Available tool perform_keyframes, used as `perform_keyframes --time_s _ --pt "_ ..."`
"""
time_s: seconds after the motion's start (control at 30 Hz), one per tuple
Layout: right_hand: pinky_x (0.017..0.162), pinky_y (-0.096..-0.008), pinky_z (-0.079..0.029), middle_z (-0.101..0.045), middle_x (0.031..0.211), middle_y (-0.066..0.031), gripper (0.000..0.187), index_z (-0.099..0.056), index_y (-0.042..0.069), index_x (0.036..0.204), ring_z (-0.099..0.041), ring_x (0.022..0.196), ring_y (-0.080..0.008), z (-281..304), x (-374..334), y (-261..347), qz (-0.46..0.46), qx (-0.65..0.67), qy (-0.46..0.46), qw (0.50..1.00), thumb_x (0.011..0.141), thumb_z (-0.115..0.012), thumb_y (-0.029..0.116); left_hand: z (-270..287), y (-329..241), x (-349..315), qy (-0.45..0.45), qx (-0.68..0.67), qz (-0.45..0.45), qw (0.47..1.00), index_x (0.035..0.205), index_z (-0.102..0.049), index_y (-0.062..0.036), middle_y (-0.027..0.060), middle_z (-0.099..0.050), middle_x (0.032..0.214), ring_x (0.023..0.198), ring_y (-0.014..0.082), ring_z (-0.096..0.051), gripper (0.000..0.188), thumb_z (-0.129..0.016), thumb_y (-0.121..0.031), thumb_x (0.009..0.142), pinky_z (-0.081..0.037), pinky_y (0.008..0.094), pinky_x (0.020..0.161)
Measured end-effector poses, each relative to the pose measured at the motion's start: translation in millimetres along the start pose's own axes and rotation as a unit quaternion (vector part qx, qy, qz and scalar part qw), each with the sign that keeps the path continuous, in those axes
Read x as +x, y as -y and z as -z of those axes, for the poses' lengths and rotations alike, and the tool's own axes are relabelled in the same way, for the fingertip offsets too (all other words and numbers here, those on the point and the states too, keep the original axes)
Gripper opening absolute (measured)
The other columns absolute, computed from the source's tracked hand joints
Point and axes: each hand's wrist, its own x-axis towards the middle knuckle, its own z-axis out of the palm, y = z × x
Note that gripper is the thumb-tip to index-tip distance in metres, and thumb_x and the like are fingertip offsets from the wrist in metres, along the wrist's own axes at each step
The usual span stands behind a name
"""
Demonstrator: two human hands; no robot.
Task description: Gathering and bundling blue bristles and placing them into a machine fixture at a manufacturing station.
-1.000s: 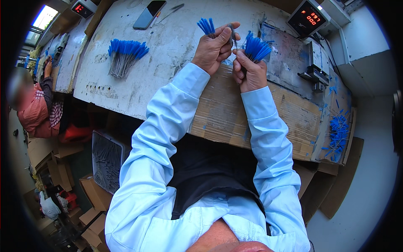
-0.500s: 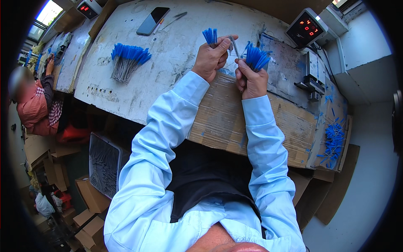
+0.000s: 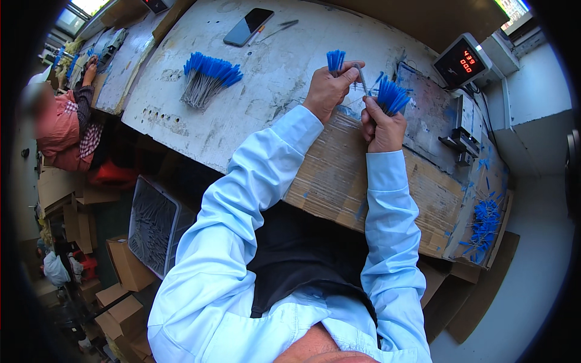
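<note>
Between the fingers of my left hand (image 3: 327, 94) is a small bundle of blue-tipped wire brushes (image 3: 336, 60). My right hand (image 3: 384, 128) grips a fuller bundle of the same brushes (image 3: 392, 97), blue ends fanned upward. Grey twisted brush ends (image 3: 363, 78) bridge the gap between the two hands, near both thumbs; which hand bears them I cannot tell. Both hands are closed and held over the table's front part. A loose heap of blue-tipped brushes (image 3: 209, 78) lies on the white table to the left.
Behind lie a phone (image 3: 249, 27), a pen and tweezers (image 3: 281, 29). A box with a red digital display (image 3: 462, 61) stands back right, a metal fixture (image 3: 465, 130) below it. Cardboard (image 3: 327, 166) covers the front edge. Scattered blue brushes (image 3: 486, 224) lie right. A co-worker (image 3: 60, 130) sits left.
The whole view has shifted, so the table and hands appear further right and slightly lower. Both hands keep their bundles, close together as before. The red display reads differently.
</note>
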Motion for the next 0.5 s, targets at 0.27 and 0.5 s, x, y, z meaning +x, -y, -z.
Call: perform_keyframes --time_s 0.27,0.5 --pt "0.037 -0.0224 -0.031 -0.064 0.064 -0.0040 0.012 -0.069 0.003 0.095 -0.047 0.041 -0.0089 -3 7 2 -0.010 -0.006 0.012 1.000 0.091 -0.070 0.014 1 4 8 -0.022 0.043 -0.032 0.998 0.125 -0.067 -0.0051 -0.0023 -0.064 0.079 0.053 0.0016 -0.040 0.029 -0.062 -0.018 0.099 -0.029 0.0187 0.045" --pt "0.036 -0.0221 -0.029 -0.061 0.065 -0.0018 0.016 -0.069 0.003 0.097 -0.045 0.041 -0.0077 -4 6 -1 -0.027 -0.050 -0.023 0.998 0.090 -0.072 0.018 3 15 13 -0.060 -0.028 -0.030 0.997 0.114 -0.071 -0.0039 0.0030 -0.067 0.094 0.088 0.0121 -0.060 0.023 -0.062 -0.017 0.096 -0.049 0.0272 0.081"
